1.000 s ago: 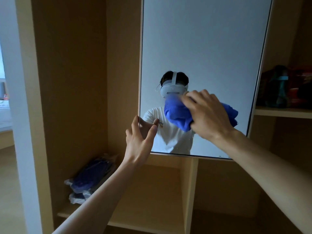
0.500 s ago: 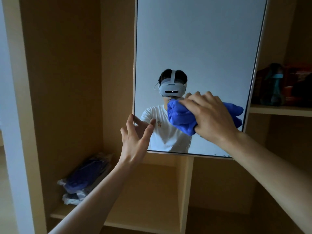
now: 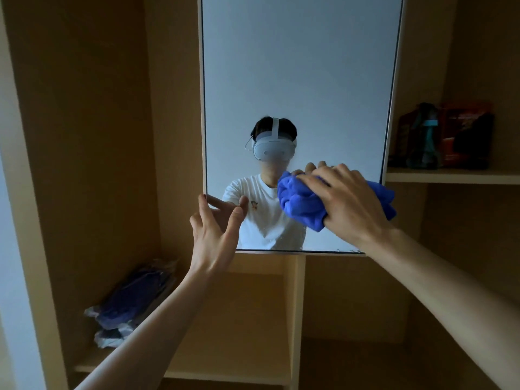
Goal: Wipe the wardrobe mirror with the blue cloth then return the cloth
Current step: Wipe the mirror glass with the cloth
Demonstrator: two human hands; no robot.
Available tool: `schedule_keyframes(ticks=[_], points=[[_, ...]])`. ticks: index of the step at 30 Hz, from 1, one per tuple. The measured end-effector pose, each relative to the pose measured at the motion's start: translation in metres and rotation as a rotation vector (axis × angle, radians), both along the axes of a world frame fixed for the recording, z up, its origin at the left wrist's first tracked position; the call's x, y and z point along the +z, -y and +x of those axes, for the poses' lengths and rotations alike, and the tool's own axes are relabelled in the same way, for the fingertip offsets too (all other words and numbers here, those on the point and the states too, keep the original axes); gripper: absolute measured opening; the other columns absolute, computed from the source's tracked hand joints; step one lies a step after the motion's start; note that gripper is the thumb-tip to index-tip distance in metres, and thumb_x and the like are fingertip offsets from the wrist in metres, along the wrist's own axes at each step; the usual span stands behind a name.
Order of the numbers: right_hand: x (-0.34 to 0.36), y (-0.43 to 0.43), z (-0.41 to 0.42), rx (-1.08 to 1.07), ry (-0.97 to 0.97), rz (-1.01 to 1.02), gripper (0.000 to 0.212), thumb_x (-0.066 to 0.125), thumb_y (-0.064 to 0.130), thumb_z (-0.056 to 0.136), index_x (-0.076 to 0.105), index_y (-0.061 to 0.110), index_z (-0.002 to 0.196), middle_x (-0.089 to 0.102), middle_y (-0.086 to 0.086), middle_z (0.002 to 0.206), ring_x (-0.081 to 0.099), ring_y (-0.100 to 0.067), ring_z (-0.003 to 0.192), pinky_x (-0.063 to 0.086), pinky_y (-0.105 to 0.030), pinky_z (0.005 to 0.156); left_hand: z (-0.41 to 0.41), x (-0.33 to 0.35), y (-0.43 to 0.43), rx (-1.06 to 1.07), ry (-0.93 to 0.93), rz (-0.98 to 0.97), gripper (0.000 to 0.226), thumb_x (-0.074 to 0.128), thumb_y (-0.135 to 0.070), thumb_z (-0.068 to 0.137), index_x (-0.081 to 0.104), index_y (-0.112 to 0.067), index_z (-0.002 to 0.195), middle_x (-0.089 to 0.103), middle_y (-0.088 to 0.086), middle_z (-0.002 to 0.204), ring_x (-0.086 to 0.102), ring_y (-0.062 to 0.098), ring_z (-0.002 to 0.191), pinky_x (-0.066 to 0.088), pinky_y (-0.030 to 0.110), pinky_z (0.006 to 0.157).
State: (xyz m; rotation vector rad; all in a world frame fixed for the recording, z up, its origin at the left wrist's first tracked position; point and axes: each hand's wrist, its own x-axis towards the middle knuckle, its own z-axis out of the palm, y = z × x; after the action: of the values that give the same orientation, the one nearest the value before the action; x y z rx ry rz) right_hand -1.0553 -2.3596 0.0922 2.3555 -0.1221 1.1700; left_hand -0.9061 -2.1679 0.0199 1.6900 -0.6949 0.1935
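Head: R hand [image 3: 349, 204] grips blue cloth [image 3: 301, 204] on mirror [image 3: 298, 66], L hand [image 3: 213, 237] wide; shelf packs' [image 3: 461, 133] print blurred.

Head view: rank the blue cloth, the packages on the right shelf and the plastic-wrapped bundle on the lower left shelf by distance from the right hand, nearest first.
1. blue cloth, gripped in the right hand.
2. packages, up on the right shelf.
3. plastic-wrapped bundle, down on the lower left shelf.

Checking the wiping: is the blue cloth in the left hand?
No, the right hand grips the crumpled blue cloth against the wardrobe mirror; the left hand is open.
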Motion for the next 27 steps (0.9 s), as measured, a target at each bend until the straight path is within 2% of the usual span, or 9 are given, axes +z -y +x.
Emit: schedule_keyframes(ticks=[4, 9, 14, 18, 23, 27], points=[[0.032, 0.012, -0.012, -0.025, 0.100, 0.039, 0.059, 0.068, 0.004, 0.069, 0.058, 0.014, 0.126, 0.061, -0.010, 0.112, 0.052, -0.036, 0.093, 0.042, -0.048, 0.077, 0.001, 0.001, 0.001, 0.006, -0.007, 0.014, 0.105, 0.040, -0.077, 0.079, -0.006, -0.031, 0.162, 0.016, 0.001, 0.158, 0.036, 0.030, 0.144, 0.039, 0.053, 0.114], [0.058, 0.021, -0.019, -0.049, 0.148, 0.043, 0.051, 0.062, 0.005, 0.075, 0.059, 0.016, 0.124, 0.060, -0.007, 0.112, 0.050, -0.034, 0.095, 0.040, -0.046, 0.079, 0.006, -0.001, 0.007, 0.042, -0.007, -0.003, 0.090, 0.045, -0.066, 0.097, -0.007, -0.031, 0.162, 0.013, 0.004, 0.159, 0.033, 0.032, 0.145, 0.035, 0.053, 0.116], [0.029, 0.031, -0.022, -0.028, 0.116, 0.018, 0.053, 0.064, 0.004, 0.073, 0.059, 0.015, 0.125, 0.060, -0.007, 0.111, 0.051, -0.034, 0.091, 0.040, -0.045, 0.075, 0.008, -0.006, 0.012, 0.062, 0.018, -0.003, 0.087, 0.044, -0.061, 0.100, -0.010, -0.031, 0.161, 0.013, 0.008, 0.160, 0.033, 0.034, 0.145, 0.034, 0.055, 0.117], [-0.009, 0.035, -0.028, -0.031, 0.054, 0.040, 0.051, 0.050, 0.010, 0.079, 0.057, 0.016, 0.129, 0.060, -0.007, 0.116, 0.052, -0.032, 0.093, 0.044, -0.050, 0.078, 0.006, -0.010, 0.014, 0.076, 0.029, -0.025, 0.085, 0.045, -0.057, 0.101, -0.009, -0.032, 0.162, 0.014, 0.010, 0.160, 0.033, 0.036, 0.144, 0.034, 0.057, 0.116], [-0.032, 0.038, -0.036, -0.047, 0.001, 0.071, 0.059, 0.059, 0.004, 0.074, 0.057, 0.017, 0.131, 0.060, -0.005, 0.117, 0.051, -0.028, 0.092, 0.044, -0.046, 0.081, 0.005, -0.009, 0.012, 0.058, 0.009, -0.023, 0.087, 0.046, -0.060, 0.100, -0.008, -0.033, 0.162, 0.015, 0.010, 0.160, 0.033, 0.037, 0.144, 0.033, 0.057, 0.117], [-0.019, 0.040, -0.037, -0.070, 0.019, 0.106, 0.048, 0.059, 0.010, 0.080, 0.056, 0.016, 0.128, 0.060, -0.005, 0.111, 0.053, -0.029, 0.089, 0.044, -0.044, 0.078, 0.008, -0.008, 0.008, 0.042, 0.004, 0.000, 0.084, 0.046, -0.057, 0.101, -0.009, -0.036, 0.161, 0.015, 0.009, 0.161, 0.033, 0.035, 0.145, 0.034, 0.055, 0.117]])
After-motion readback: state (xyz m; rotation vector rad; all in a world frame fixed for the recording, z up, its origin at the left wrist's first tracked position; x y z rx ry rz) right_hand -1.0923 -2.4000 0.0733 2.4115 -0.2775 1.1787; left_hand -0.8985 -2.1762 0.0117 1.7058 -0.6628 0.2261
